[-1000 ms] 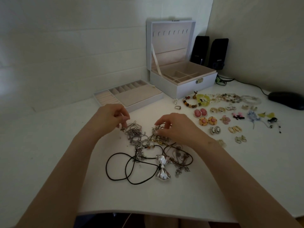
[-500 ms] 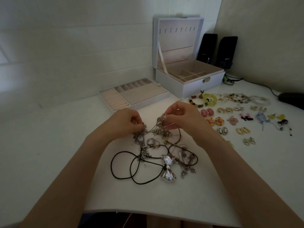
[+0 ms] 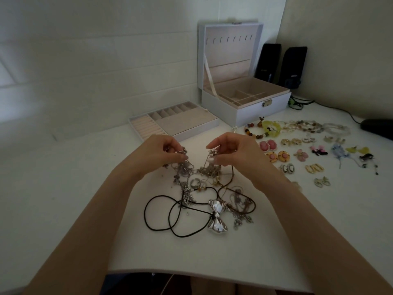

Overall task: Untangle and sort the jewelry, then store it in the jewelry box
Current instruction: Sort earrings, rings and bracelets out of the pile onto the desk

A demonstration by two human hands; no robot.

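A tangle of silver chains [image 3: 192, 174] lies mid-table, knotted with black cords [image 3: 161, 211] and a silver bow pendant [image 3: 217, 216]. My left hand [image 3: 157, 154] pinches one bunch of chain and lifts it off the table. My right hand [image 3: 231, 152] pinches another bunch a little to the right, and the two bunches hang apart. The white jewelry box [image 3: 251, 109] stands open at the back, its compartments showing. Its removed tray [image 3: 170, 122] lies to its left.
Sorted earrings [image 3: 276, 156] lie in pairs on the right, with beaded bracelets [image 3: 297, 127] behind them. Two black speakers [image 3: 280, 64] stand in the corner, and a black mouse [image 3: 376, 127] with its cable sits at the far right. The table's front edge is close to me.
Both hands have lifted the chain bunches off the table and drawn them apart. The camera has shifted, so the box sits further right in view.
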